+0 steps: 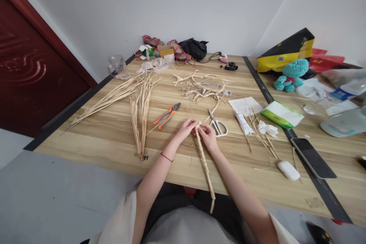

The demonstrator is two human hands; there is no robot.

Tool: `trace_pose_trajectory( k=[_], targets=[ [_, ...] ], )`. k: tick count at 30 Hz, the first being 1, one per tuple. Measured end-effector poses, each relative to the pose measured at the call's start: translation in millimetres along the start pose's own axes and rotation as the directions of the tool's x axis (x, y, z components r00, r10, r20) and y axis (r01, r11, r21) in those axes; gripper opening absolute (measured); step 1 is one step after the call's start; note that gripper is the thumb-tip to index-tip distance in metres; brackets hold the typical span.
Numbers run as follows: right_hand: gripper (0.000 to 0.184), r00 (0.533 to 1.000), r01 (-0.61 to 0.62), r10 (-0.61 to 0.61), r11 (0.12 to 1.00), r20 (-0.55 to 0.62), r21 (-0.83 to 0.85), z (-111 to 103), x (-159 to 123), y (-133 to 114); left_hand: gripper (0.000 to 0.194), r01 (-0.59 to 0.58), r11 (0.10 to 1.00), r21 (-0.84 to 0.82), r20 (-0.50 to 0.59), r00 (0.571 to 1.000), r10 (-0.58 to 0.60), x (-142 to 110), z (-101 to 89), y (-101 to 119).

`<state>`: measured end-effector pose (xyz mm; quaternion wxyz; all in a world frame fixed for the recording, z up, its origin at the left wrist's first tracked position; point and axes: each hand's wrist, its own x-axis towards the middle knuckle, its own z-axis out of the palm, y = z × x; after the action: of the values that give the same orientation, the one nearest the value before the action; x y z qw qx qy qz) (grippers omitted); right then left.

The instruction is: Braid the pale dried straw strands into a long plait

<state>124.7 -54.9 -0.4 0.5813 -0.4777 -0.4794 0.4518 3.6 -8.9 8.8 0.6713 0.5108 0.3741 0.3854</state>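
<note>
Both my hands meet at the far end of a straw-coloured wrapped stem (pixel 204 160), which runs toward me and hangs past the table's front edge. My left hand (pixel 187 129) pinches the stem's tip from the left. On the other side, my right hand (pixel 207 135) has its fingers closed on the same end; a thin strip seems to stick out there, too small to make out. Scissors with white handles (pixel 221 128) lie just beyond my right hand. Orange-handled pliers (pixel 167 115) rest to the left of my left hand.
Bundles of dry straw strips (pixel 140 112) lie at the left. Wrapped twig shapes (pixel 204 91) are farther back. To the right are a white tube (pixel 244 124), a tissue pack (pixel 281 114), a phone (pixel 313 158) and a white case (pixel 288 170). A glass mug (pixel 117 66) stands back left.
</note>
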Motion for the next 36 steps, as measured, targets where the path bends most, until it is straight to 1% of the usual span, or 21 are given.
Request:
trace_pose_trajectory(
  k=[4,8,12,17,24,30,36],
  targets=[
    [0.031,1.000,-0.011,0.011,1.000,0.006,0.015,0.6,0.1,0.2,0.028,-0.012,0.999,0.041,-0.002,1.000,0.012,0.1,0.8,-1.0],
    [0.029,1.000,-0.026,0.025,0.999,0.018,0.032,1.4,-0.8,-0.3,0.027,-0.045,0.994,0.101,-0.016,0.999,0.047,-0.8,1.8,-1.6],
    [0.028,0.999,-0.033,0.033,0.999,0.023,0.021,1.6,-1.3,0.4,0.025,-0.061,0.986,0.156,-0.020,0.998,0.065,-1.9,2.2,-1.5],
    [0.032,0.998,-0.052,0.053,0.999,0.020,-0.008,1.5,-0.5,3.1,0.023,-0.060,0.976,0.212,-0.030,0.997,0.068,-3.7,2.6,0.4],
    [0.031,0.998,-0.061,0.061,0.998,0.022,0.011,0.5,-0.9,4.6,0.022,-0.097,0.968,0.231,-0.032,0.994,0.107,-4.0,2.0,-1.6],
    [0.031,0.998,-0.061,0.060,0.998,0.032,0.035,-0.1,-0.1,6.9,0.020,-0.077,0.966,0.248,-0.048,0.995,0.092,-3.9,3.0,-0.5],
    [0.030,0.997,-0.064,0.063,0.998,0.033,0.021,-0.3,0.7,5.7,0.019,-0.072,0.961,0.265,-0.048,0.995,0.088,-6.0,4.4,3.3]
  ],
)
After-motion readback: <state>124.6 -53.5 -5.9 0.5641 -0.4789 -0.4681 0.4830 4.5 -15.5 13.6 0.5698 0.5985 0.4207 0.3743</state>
